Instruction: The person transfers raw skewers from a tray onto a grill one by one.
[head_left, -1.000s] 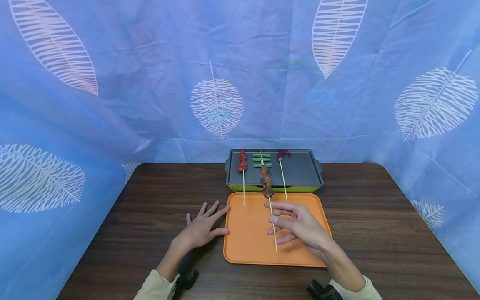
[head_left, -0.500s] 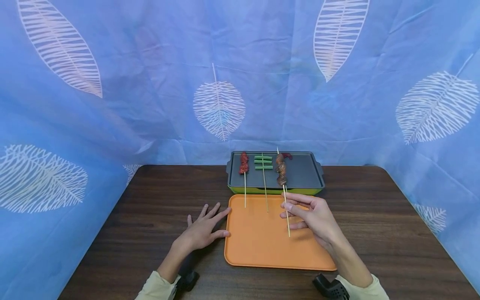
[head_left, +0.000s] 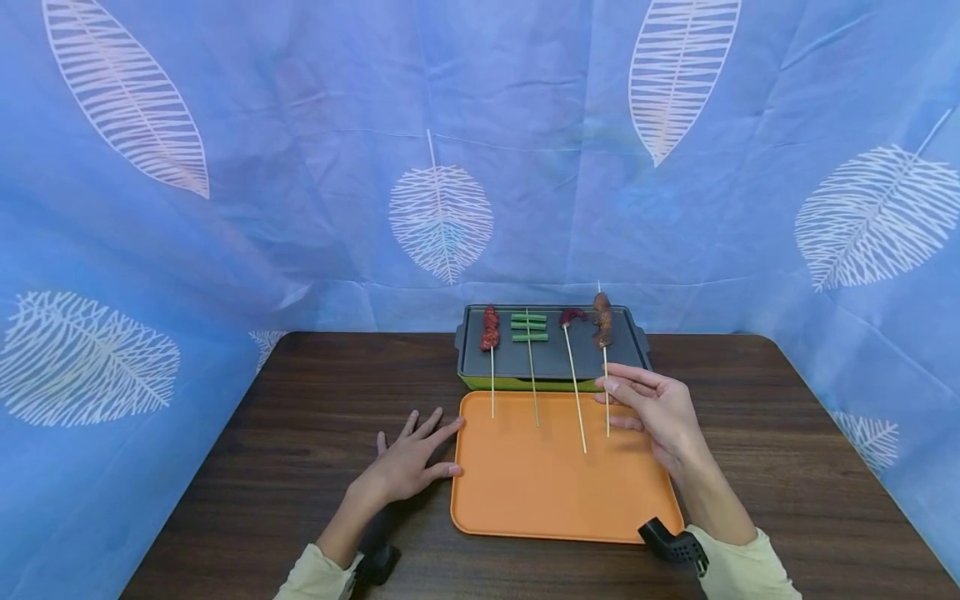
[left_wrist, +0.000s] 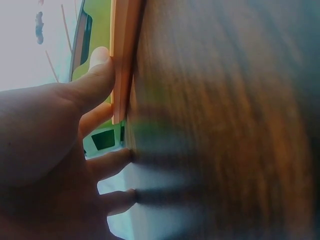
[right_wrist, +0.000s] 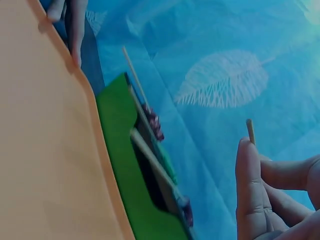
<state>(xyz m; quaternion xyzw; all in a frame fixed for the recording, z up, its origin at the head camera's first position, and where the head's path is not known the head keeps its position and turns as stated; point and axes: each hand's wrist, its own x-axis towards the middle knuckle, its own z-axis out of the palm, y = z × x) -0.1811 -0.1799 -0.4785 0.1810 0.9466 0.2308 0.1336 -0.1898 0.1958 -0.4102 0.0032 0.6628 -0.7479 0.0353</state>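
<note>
My right hand point(head_left: 663, 412) pinches the thin wooden stick of a brown meat skewer point(head_left: 602, 320) between thumb and fingers. The meat end overlaps the right part of a dark grey griddle point(head_left: 553, 354) with a green base. In the right wrist view, only the stick's end shows above the fingertips. On the griddle lie a red meat skewer point(head_left: 490, 328), a skewer of green stalks point(head_left: 529, 326) and one with a dark red curled piece point(head_left: 573, 316). Fingers spread, my left hand point(head_left: 405, 467) touches the left edge of the orange tray point(head_left: 555, 500) with thumb and index finger.
The dark wooden table point(head_left: 300, 433) extends to both sides of the tray. Behind the griddle hangs a blue cloth point(head_left: 337, 217) with white leaf prints. The sticks of the skewers on the griddle stick out toward me over the tray's far edge.
My right hand has moved right and away from me with the brown meat skewer, past the green and dark red skewers. The left hand has stayed at the tray's edge.
</note>
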